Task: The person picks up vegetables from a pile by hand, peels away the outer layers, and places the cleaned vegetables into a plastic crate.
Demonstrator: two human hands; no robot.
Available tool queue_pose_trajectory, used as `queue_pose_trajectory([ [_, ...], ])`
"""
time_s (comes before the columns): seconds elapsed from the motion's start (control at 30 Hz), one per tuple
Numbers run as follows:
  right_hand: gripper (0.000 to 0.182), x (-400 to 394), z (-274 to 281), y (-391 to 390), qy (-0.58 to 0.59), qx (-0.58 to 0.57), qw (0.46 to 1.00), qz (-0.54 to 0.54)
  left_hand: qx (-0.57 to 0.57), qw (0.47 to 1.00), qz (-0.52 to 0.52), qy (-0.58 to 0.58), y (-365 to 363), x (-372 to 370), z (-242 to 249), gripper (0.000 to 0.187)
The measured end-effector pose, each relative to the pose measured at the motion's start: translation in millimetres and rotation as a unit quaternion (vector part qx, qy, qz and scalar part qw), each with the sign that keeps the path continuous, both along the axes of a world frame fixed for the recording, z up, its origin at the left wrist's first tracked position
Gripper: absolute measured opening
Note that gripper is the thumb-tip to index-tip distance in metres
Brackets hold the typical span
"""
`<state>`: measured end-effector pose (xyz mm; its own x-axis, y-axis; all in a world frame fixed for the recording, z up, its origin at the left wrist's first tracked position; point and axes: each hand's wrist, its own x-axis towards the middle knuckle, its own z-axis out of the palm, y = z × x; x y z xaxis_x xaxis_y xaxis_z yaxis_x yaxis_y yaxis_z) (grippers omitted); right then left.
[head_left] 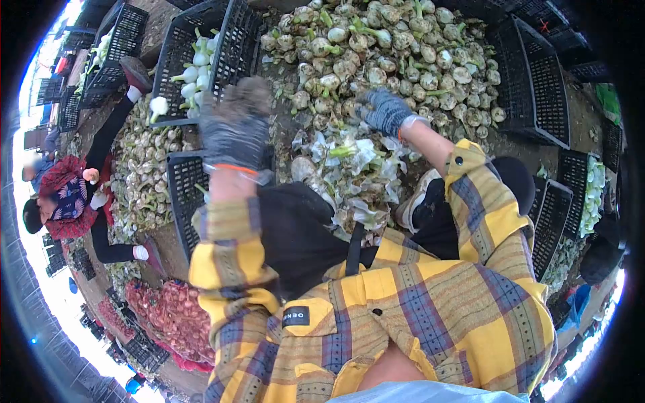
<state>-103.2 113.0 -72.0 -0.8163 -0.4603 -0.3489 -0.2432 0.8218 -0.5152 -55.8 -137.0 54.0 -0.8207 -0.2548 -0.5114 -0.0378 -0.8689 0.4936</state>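
Observation:
My left hand, in a grey knit glove with a muddy palm area, is blurred by motion beside a black crate that holds peeled white bulbs. What it holds, if anything, cannot be made out. My right hand, gloved the same way, rests at the lower edge of a large heap of dirty onion-like bulbs. Its fingers are partly spread and touch the bulbs, with nothing seen held. Between my knees lies a pile of peeled skins and leaves.
Another black crate stands by my left knee. Black crates line the right side. A person in red sits at the left by another bulb heap. Red net sacks lie at the lower left.

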Motion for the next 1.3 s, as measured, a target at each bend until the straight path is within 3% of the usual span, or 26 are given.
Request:
queue_pose_trajectory([
  [0.13, 0.052, -71.5, -11.7, -13.0, 0.019, 0.069, 0.995, -0.067, 0.03, 0.99, -0.136, 0.026, 32.9, 8.2, -20.2, 0.039],
  [0.3, 0.06, -148.4, -48.9, -35.7, 0.068, 0.145, 0.982, -0.098, 0.018, 0.986, -0.167, 0.004, 42.8, 9.8, -11.6, 0.038],
  [0.4, 0.061, -166.5, -64.7, -43.4, 0.089, 0.147, 0.982, -0.082, -0.03, 0.981, -0.179, -0.062, 48.1, 14.4, -7.1, 0.04],
  [0.5, 0.062, -165.1, -70.3, -41.7, 0.109, 0.118, 0.985, -0.069, -0.027, 0.982, -0.179, -0.055, 44.0, 16.1, -13.8, 0.041],
  [0.6, 0.052, -141.4, -54.7, -26.8, 0.12, -0.022, 0.981, -0.153, -0.062, 0.981, -0.175, -0.064, 48.0, 15.5, -17.7, 0.041],
  [0.63, 0.052, -133.1, -46.4, -20.6, 0.123, -0.019, 0.98, -0.153, -0.087, 0.979, -0.17, -0.072, 49.8, 16.0, -21.2, 0.041],
  [0.7, 0.048, -110.5, -15.3, -10.0, 0.07, -0.186, 0.968, -0.152, -0.107, 0.977, -0.18, -0.047, 51.8, 19.0, -28.3, 0.038],
  [0.73, 0.04, -95.2, 2.8, -6.7, 0.037, -0.229, 0.955, -0.185, -0.2, 0.958, -0.197, -0.053, 54.1, 19.2, -29.2, 0.038],
  [0.77, 0.031, -79.8, 26.6, -2.5, -0.112, -0.314, 0.919, -0.211, -0.292, 0.931, -0.211, -0.056, 57.4, 19.0, -30.2, 0.037],
  [0.83, 0.026, -48.1, 53.3, 4.2, -0.223, -0.476, 0.807, -0.269, -0.349, 0.913, -0.209, -0.032, 72.7, 21.4, -37.9, 0.038],
  [0.93, 0.03, -5.9, 95.7, 6.1, -0.263, -0.503, 0.788, -0.239, -0.289, 0.927, -0.207, -0.117, 93.7, 19.8, -37.9, 0.042],
  [1.0, 0.03, 19.2, 111.4, 8.3, -0.304, -0.5, 0.778, -0.228, -0.35, 0.908, -0.23, -0.001, 97.6, 11.4, -60.5, 0.04],
  [1.03, 0.03, 30.2, 117.9, 11.3, -0.231, -0.477, 0.821, -0.211, -0.378, 0.892, -0.241, 0.057, 100.4, 11.9, -69.9, 0.04],
  [1.07, 0.031, 34.9, 117.9, 16.9, -0.173, -0.444, 0.852, -0.217, -0.309, 0.924, -0.215, 0.072, 108.6, 13.7, -56.6, 0.036],
  [1.1, 0.031, 39.3, 115.8, 21.8, -0.114, -0.409, 0.878, -0.222, -0.311, 0.922, -0.218, 0.073, 109.1, 16.0, -56.1, 0.036],
  [1.17, 0.033, 46.4, 107.3, 21.7, -0.149, -0.437, 0.851, -0.25, -0.604, 0.758, -0.191, 0.156, 107.3, 17.0, -53.5, 0.033],
  [1.2, 0.034, 50.2, 101.8, 21.7, -0.186, -0.46, 0.823, -0.276, -0.604, 0.763, -0.179, 0.147, 110.1, 19.5, -52.7, 0.035],
  [1.23, 0.033, 50.5, 96.1, 23.5, -0.167, -0.405, 0.865, -0.245, -0.605, 0.761, -0.182, 0.147, 111.5, 21.0, -52.2, 0.035],
  [1.3, 0.028, 48.0, 98.5, 17.6, -0.192, -0.373, 0.872, -0.254, -0.717, 0.654, -0.171, 0.173, 113.3, 25.0, -47.0, 0.038],
])
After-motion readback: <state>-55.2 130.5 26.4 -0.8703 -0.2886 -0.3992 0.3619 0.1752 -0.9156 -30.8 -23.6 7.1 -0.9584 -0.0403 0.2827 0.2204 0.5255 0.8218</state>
